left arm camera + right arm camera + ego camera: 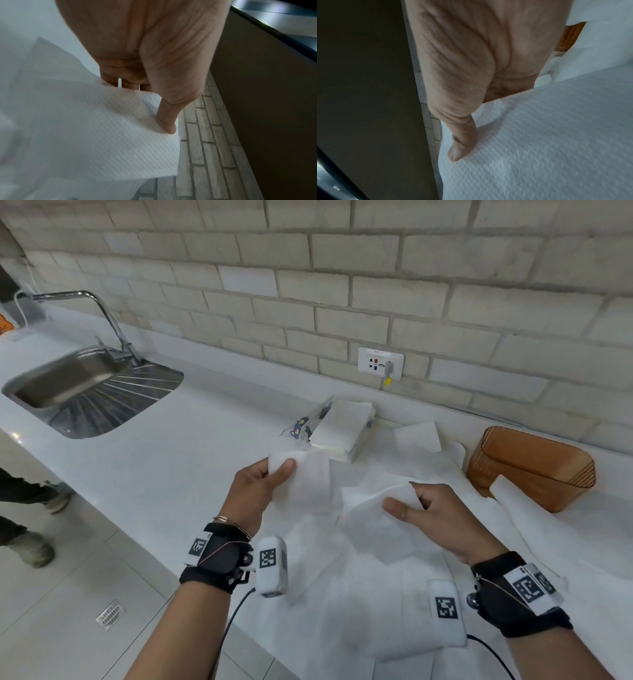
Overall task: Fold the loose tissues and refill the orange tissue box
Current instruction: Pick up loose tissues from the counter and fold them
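One white tissue [318, 494] hangs above the counter between my two hands. My left hand [263, 484] pinches its left top corner, thumb on the front and fingers behind; the left wrist view shows the thumb [167, 121] pressed on the embossed tissue [106, 142]. My right hand [428, 515] pinches the right part of the tissue, thumb [462, 146] on top of the tissue [539, 142]. The translucent orange tissue box [531, 467] lies on its side at the right, open mouth toward me, a tissue draped against it. Several loose tissues [394, 594] cover the counter below my hands.
A soft tissue pack with a cat print [335, 426] lies behind my hands, torn open on top. A steel sink [82, 385] with a tap is at the far left. A wall socket [380, 364] sits above the white counter [191, 446]. Someone's shoes [30, 546] stand on the floor at left.
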Available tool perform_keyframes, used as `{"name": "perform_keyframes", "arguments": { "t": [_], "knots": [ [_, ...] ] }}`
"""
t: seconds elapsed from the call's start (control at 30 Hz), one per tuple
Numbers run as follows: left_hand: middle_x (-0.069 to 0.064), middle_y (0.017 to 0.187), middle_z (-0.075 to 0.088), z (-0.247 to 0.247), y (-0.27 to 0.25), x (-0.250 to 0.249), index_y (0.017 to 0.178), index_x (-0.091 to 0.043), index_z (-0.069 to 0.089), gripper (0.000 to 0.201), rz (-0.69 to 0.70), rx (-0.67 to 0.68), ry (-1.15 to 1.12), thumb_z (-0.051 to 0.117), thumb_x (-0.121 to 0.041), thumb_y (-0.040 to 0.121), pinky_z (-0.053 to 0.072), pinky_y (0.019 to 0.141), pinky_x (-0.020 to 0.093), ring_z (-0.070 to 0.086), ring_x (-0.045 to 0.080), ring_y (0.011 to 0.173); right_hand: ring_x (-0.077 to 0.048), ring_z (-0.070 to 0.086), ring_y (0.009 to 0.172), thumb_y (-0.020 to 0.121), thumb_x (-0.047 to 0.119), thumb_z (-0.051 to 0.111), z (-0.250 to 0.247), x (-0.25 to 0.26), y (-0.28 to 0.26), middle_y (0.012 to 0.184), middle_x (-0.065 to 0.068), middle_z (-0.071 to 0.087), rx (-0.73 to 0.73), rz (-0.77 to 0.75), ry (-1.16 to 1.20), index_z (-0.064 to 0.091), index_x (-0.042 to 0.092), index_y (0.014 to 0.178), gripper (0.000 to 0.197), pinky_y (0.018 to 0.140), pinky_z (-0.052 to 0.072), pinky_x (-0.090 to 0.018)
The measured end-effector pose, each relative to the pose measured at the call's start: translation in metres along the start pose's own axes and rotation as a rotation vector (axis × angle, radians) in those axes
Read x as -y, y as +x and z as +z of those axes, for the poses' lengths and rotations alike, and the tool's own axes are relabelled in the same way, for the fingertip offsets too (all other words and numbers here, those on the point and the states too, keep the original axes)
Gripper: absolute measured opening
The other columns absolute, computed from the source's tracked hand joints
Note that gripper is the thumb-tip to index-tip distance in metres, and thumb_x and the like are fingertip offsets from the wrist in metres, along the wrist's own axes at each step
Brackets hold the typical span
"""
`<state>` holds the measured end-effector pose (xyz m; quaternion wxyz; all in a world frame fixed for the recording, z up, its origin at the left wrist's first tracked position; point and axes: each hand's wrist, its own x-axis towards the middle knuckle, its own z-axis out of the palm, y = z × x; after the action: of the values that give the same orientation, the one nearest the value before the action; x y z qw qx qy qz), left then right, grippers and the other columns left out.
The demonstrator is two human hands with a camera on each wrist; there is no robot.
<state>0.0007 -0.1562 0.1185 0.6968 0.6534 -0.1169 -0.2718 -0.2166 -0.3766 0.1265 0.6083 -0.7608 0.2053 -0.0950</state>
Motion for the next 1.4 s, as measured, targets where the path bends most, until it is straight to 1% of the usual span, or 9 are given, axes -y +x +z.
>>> {"name": "perform_keyframes", "arguments": {
  "t": [0.13, 0.33, 0.47, 0.53, 0.6, 0.83, 1.0, 1.17, 1.4],
  "knots": [
    [0.017, 0.109, 0.078, 0.000, 0.002, -0.003, 0.114, -0.006, 0.077, 0.037, -0.021, 0.059, -0.036, 0.074, -0.035, 0.093, 0.060, 0.078, 0.036, 0.072, 0.028, 0.093, -0.019, 0.075, 0.104, 0.082, 0.045, 0.080, 0.011, 0.009, -0.001, 0.112, 0.007, 0.079, -0.017, -0.037, 0.010, 0.079, 0.027, 0.113, 0.037, 0.100, 0.058, -0.055],
    [0.027, 0.111, 0.075, 0.002, 0.000, -0.028, 0.110, -0.005, 0.076, 0.043, 0.104, 0.277, 0.135, 0.077, -0.042, 0.089, 0.055, 0.082, 0.038, 0.070, 0.026, 0.090, 0.010, 0.033, 0.144, 0.076, 0.056, 0.080, 0.021, 0.031, 0.005, 0.158, 0.038, 0.035, -0.053, -0.342, -0.338, 0.082, 0.025, 0.098, 0.038, 0.109, 0.032, -0.007],
    [0.021, 0.106, 0.077, 0.010, -0.006, -0.040, 0.111, -0.005, 0.076, 0.036, 0.106, 0.382, 0.166, 0.074, -0.034, 0.091, 0.059, 0.077, 0.033, 0.072, 0.026, 0.091, 0.005, 0.043, 0.140, 0.075, 0.056, 0.086, 0.023, 0.047, 0.012, 0.147, 0.034, 0.053, 0.014, -0.363, -0.519, 0.082, 0.022, 0.086, 0.036, 0.114, 0.038, -0.023],
    [0.030, 0.111, 0.074, 0.015, -0.006, -0.038, 0.111, 0.001, 0.076, 0.044, 0.098, 0.364, 0.132, 0.071, -0.037, 0.090, 0.056, 0.082, 0.038, 0.070, 0.028, 0.093, -0.009, 0.067, 0.093, 0.072, 0.057, 0.089, 0.023, 0.046, 0.016, 0.099, 0.004, 0.074, 0.060, -0.208, -0.471, 0.070, 0.004, 0.077, 0.057, 0.084, 0.052, -0.038],
    [0.026, 0.104, 0.075, 0.017, -0.006, -0.035, 0.106, 0.003, 0.076, 0.048, 0.099, 0.280, 0.089, 0.073, -0.041, 0.089, 0.054, 0.081, 0.037, 0.068, 0.028, 0.091, -0.021, 0.053, 0.062, 0.066, 0.076, 0.083, 0.022, 0.041, 0.016, 0.073, -0.019, 0.060, 0.054, -0.165, -0.441, 0.061, -0.006, 0.077, 0.085, 0.063, 0.039, -0.036],
    [-0.006, 0.076, 0.073, 0.001, -0.008, -0.028, 0.079, -0.016, 0.078, 0.031, 0.163, -0.099, -0.021, 0.066, -0.033, 0.102, 0.052, 0.059, 0.020, 0.064, 0.008, 0.066, -0.018, 0.080, 0.094, 0.079, 0.032, 0.083, 0.001, 0.031, -0.006, 0.099, 0.002, 0.083, -0.111, -0.045, 0.038, 0.083, 0.013, 0.102, 0.029, 0.086, 0.065, -0.038],
    [0.002, 0.072, 0.058, 0.002, -0.016, 0.004, 0.082, 0.001, 0.062, 0.054, 0.231, -0.055, 0.184, 0.064, -0.050, 0.100, 0.042, 0.067, 0.036, 0.051, 0.015, 0.069, -0.030, 0.079, 0.100, 0.079, 0.033, 0.082, 0.001, 0.011, -0.006, 0.102, -0.011, 0.082, -0.219, 0.063, 0.254, 0.082, 0.008, 0.101, 0.033, 0.095, 0.060, -0.047],
    [-0.013, 0.059, 0.032, 0.038, -0.030, 0.031, 0.064, -0.020, 0.031, 0.054, 0.293, -0.033, 0.380, 0.057, -0.044, 0.106, 0.028, 0.059, 0.033, 0.031, 0.012, 0.058, -0.032, 0.077, 0.105, 0.081, 0.035, 0.080, 0.012, 0.004, -0.005, 0.108, -0.017, 0.080, -0.142, 0.112, 0.327, 0.081, 0.006, 0.104, 0.037, 0.102, 0.057, -0.050],
    [-0.010, 0.065, 0.030, 0.056, -0.029, 0.036, 0.067, -0.021, 0.029, 0.052, 0.238, -0.047, 0.296, 0.053, -0.041, 0.108, 0.025, 0.064, 0.033, 0.029, 0.013, 0.064, -0.028, 0.076, 0.110, 0.081, 0.032, 0.080, 0.011, 0.001, -0.006, 0.112, -0.011, 0.080, 0.028, 0.052, 0.233, 0.083, 0.009, 0.103, 0.031, 0.099, 0.058, -0.042]
  ]
}}
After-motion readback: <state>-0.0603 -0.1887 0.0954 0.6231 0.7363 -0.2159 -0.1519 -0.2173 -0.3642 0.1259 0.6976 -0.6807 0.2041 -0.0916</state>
